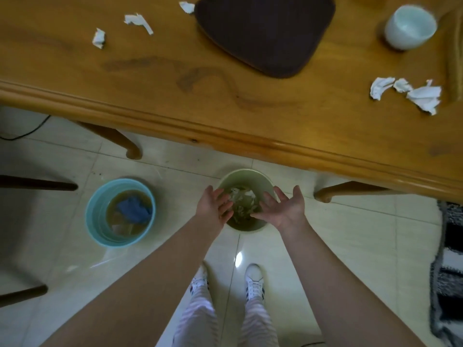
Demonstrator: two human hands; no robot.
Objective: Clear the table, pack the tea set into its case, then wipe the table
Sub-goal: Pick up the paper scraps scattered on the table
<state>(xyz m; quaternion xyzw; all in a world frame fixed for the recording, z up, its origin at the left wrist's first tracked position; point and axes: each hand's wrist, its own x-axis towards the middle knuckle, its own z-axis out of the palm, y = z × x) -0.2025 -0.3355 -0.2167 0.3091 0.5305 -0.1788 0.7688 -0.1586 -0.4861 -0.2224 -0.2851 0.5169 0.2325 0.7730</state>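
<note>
The chief risk, as I judge it, is a miss: both hands hang over the waste bin (246, 174) on the floor, just off the table's near edge, and light paper let go from that height could drift past the rim onto the tiles; the blue bucket (99, 222) of brownish water stands close on the bin's left, so a stray scrap could land in it or a careless foot tip it; on the reach back up, a forearm could knock the moulded near edge of the table (175, 101). The left hand (212, 207) and the right hand (285, 209) are both spread wide, palms turned inward, fingers straight and apart, holding nothing; their fingertips overlap the bin's mouth, though I cannot tell whether they touch it; crumpled paper (240, 195) lies inside. Much is left to do: torn scraps (137, 21) lie toward the table's far left, more scraps (421, 96) lie by its right edge, and a white cup (411, 27) stands near the far right corner, apart from the dark mat (263, 33); no case is in view; a blue cloth (134, 209) soaks in the bucket.
</note>
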